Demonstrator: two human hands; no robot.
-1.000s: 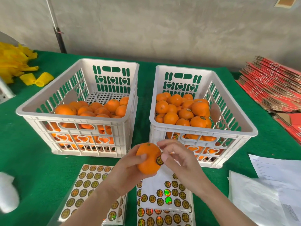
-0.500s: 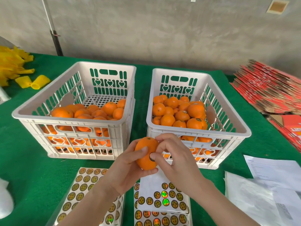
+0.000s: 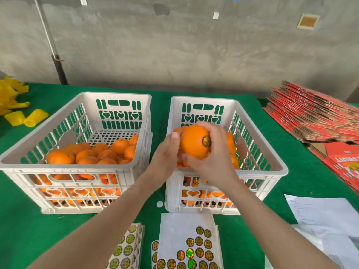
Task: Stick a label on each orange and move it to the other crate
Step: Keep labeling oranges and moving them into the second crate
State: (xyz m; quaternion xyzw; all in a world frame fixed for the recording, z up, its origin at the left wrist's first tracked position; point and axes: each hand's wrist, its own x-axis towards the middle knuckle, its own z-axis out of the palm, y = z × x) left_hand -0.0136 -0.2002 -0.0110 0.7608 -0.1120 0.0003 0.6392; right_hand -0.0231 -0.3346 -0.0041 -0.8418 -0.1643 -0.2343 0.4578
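Note:
My right hand grips an orange above the right white crate, fingers over its top and thumb underneath. A round shiny label is stuck on the orange's right side. My left hand is at the orange's left side with its thumb raised just off the fruit; its fingers are hidden behind the orange. The right crate holds several oranges, some with labels. More oranges fill the left white crate. Sheets of round labels lie in front of the crates.
Both crates stand on a green cloth. Yellow foam nets lie at the far left. Flattened red cartons are stacked at the right, with white papers in front of them. A second label sheet lies under my left forearm.
The orange went from my left hand's grip in front of the crates up and over the right crate, now held by my right hand. My left thumb has come off it.

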